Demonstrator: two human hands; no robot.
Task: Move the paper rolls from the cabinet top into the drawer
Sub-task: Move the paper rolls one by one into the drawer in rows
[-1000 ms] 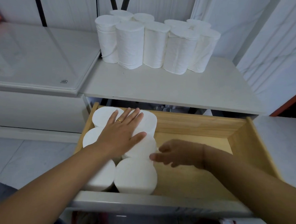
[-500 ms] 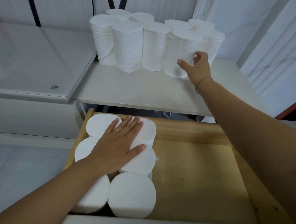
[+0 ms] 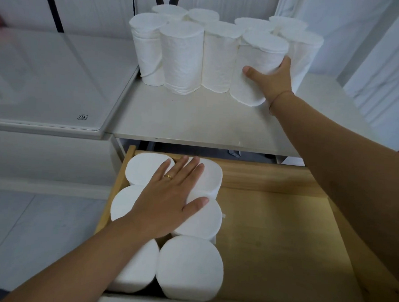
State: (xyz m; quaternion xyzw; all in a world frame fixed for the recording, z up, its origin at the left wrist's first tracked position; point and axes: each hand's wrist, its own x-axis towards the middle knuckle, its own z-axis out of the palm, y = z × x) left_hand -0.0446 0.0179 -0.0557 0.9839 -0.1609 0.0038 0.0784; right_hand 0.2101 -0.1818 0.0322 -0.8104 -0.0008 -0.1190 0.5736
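Fingers of the right hand (image 3: 272,79) wrap the side of a front paper roll (image 3: 256,68), thumb pressed across its face, the other fingers tucked round its right flank, so the hand is closed on that roll. The roll is plain white, a tall cylinder with a soft, slightly crinkled wrap and a flat round top, and it leans a little toward the person, its lower edge at the surface of the cabinet top (image 3: 195,123). Just to its left, touching it, stand the other cabinet rolls (image 3: 182,55), upright and packed close in a cluster at the back, more behind them; one more stands just behind the hand on the right.

Lower down, the left hand (image 3: 168,204) lies flat and spread wide, palm down, a gold ring (image 3: 168,176) on one finger. It presses on the tops of the drawer rolls (image 3: 190,265), holding nothing. Those rolls stand on end in two columns against the left wall of the open wooden drawer (image 3: 282,236), their round white faces up and touching one another. The hand covers the middle of the group; the nearest pair lies below the wrist. To the right of them the drawer's wooden floor is bare, and the right forearm crosses above it.
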